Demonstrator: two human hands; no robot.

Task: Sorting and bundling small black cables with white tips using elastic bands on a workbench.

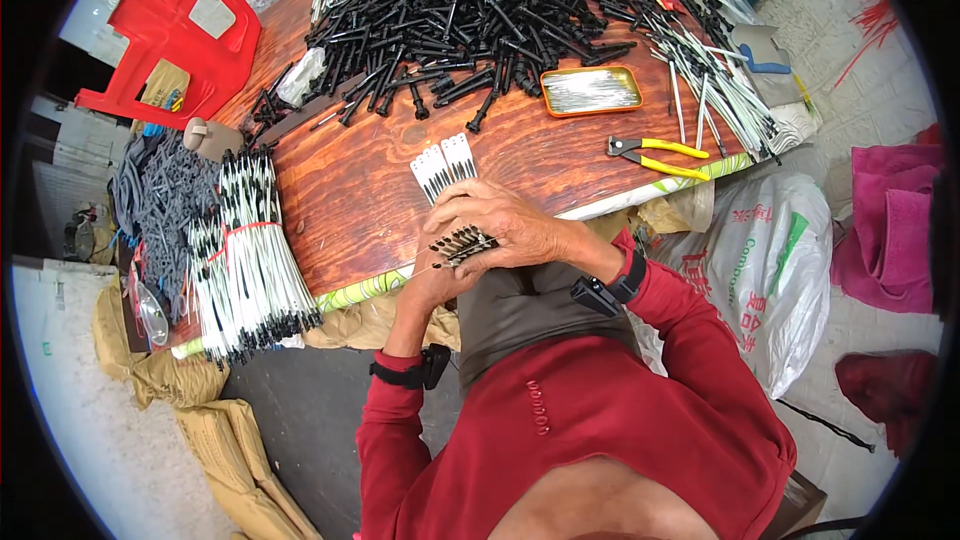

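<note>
Nearby, white printed sack (pixel 770 250) beside hands (pixel 490 230)

You have one view only, from the camera on your head, looking steeply down past your chest onto the wooden table (pixel 380 190) just ahead. It sits close: your forearms enter from the lower edge. The fisheye bends the table's edges, and the rim, probably floor, is too warped to read well.

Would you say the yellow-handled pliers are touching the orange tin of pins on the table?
Apart. In the head view, the yellow-handled pliers lie nearer the table edge than the orange tin, with a plain strip of bare wooden table between them.
</note>
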